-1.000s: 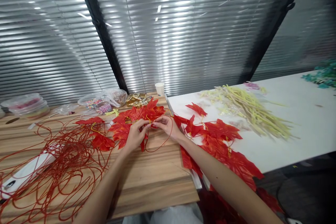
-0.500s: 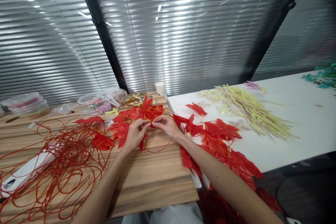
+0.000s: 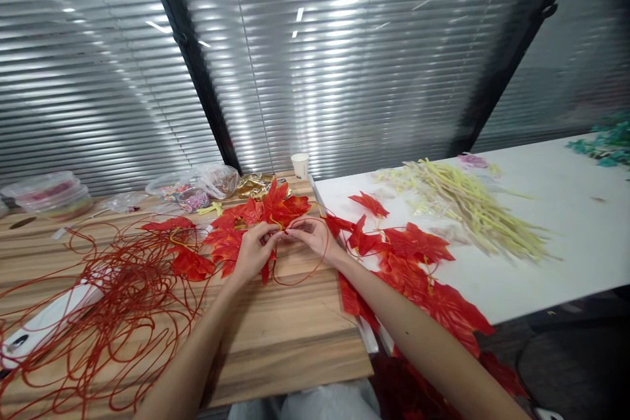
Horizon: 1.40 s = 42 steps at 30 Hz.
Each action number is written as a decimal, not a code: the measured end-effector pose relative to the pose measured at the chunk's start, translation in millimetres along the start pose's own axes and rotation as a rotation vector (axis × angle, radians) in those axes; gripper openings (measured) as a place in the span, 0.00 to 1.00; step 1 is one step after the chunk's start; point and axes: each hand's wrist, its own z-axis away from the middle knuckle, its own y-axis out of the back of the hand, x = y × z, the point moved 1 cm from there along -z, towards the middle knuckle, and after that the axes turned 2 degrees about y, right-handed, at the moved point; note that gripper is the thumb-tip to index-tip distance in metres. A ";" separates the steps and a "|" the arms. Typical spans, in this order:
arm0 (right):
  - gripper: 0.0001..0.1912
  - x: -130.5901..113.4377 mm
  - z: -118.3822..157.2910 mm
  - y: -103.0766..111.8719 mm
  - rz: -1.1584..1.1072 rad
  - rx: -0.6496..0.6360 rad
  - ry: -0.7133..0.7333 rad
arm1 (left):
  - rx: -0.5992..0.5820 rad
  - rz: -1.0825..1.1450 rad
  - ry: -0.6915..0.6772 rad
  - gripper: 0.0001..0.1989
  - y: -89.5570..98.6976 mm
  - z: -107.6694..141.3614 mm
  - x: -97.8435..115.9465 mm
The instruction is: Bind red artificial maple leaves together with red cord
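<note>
Fingertips of my left hand (image 3: 256,246) pinch the yellow stem of a red artificial maple leaf (image 3: 275,207) over the wooden table. Close beside it, my right hand (image 3: 311,234) pinches a thin red cord (image 3: 300,283), which loops down below the fingers. The fingertips of both hands almost meet, so the exact crossing of cord and stem is hard to make out. More red leaves (image 3: 226,246) lie just behind and left of my left hand. A string of red leaves (image 3: 418,269) trails under my right forearm and over the table edge.
A large tangle of red cord (image 3: 132,302) covers the left side, partly over a white tool-like object (image 3: 54,325). Plastic tubs (image 3: 49,195), bagged beads (image 3: 191,191) and a paper cup (image 3: 300,166) stand at the back. Yellow stems (image 3: 472,210) lie on the white table (image 3: 581,236).
Both hands stay in nearly the same place, with the fingertips shifting only very slightly at the stem and cord. Everything else looks the same.
</note>
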 end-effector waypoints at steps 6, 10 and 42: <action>0.08 -0.4 0.4 -0.7 -0.001 -0.015 0.004 | -0.012 -0.006 0.004 0.09 0.3 -0.1 0.8; 0.08 0.0 0.7 -0.8 -0.004 -0.016 -0.002 | -0.016 -0.009 0.003 0.09 1.2 0.2 2.5; 0.05 5.8 1.3 2.4 0.133 -0.012 0.064 | -0.072 -0.073 -0.023 0.09 -2.2 1.5 -0.9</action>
